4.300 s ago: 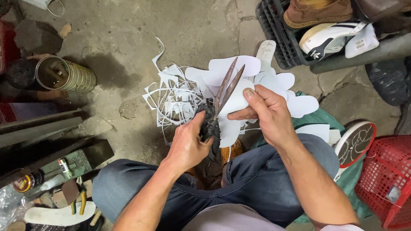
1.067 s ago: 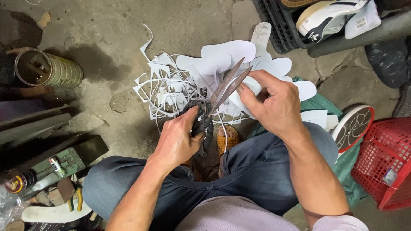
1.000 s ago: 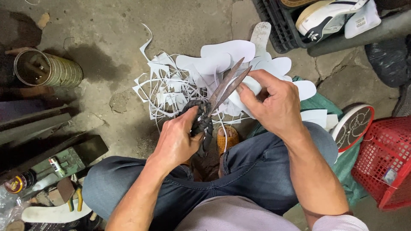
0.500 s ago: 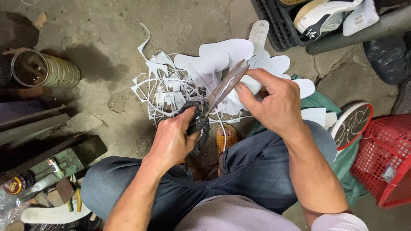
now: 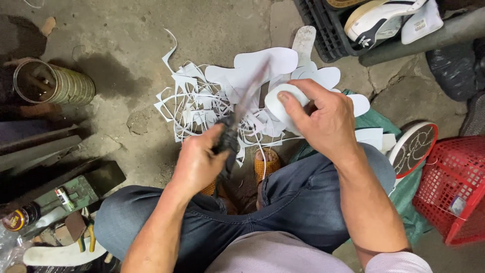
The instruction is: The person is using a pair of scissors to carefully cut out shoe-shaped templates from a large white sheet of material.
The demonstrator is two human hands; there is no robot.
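My left hand (image 5: 198,163) grips the dark handles of large scissors (image 5: 241,110), whose blurred blades point up and away over the floor. My right hand (image 5: 323,121) pinches a white shoe-sole-shaped cutout (image 5: 284,103) just right of the blades. Under both hands lies a heap of white offcut strips (image 5: 194,103) and several finished white sole shapes (image 5: 268,63) on the concrete floor. I sit with jeans-clad knees apart, an orange sandal (image 5: 267,164) showing between them.
A tin can (image 5: 53,85) lies at the left by dark metal bars. Tools and a small bottle (image 5: 63,198) sit at the lower left. A red plastic basket (image 5: 452,189) stands at the right, a black crate (image 5: 328,35) with shoes at the top right.
The scissor blades have closed and swung left, now blurred. My right hand has turned the white cutout, and the view has shifted slightly downward over the pile.
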